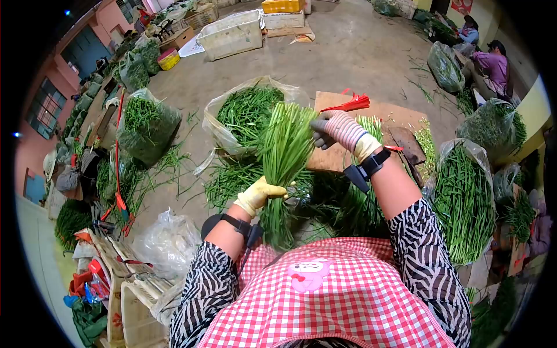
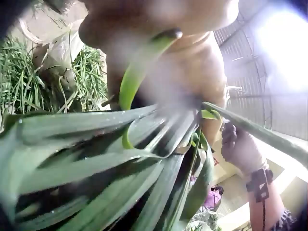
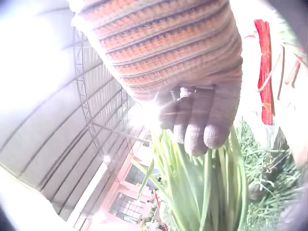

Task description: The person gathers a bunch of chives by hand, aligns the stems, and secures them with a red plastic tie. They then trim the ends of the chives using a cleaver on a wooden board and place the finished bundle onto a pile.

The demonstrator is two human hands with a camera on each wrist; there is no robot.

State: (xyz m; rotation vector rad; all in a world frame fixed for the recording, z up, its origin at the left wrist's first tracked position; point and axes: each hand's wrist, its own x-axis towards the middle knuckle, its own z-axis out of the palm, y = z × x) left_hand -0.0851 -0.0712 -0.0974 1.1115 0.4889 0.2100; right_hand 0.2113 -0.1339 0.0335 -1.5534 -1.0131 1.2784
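An upright bunch of green stalks (image 1: 285, 142) stands in front of the apron, pale ends up. The gloved left hand (image 1: 261, 196) grips it low down, thumb across the front; in the left wrist view broad green leaves (image 2: 106, 168) spread out below that hand (image 2: 168, 62). At the bunch's upper right side is the right hand (image 1: 339, 132) in a striped glove. In the right wrist view the right hand (image 3: 192, 106) has its fingers bent at the tops of the stalks (image 3: 202, 187); whether they pinch any is unclear.
A board (image 1: 400, 116) bears red ties (image 1: 355, 103) and more stalks. Behind the bunch stands an open bag of greens (image 1: 246, 113). Another full bag (image 1: 464, 203) is at the right, a crumpled plastic bag (image 1: 168, 240) at the left. Two people sit at the far right.
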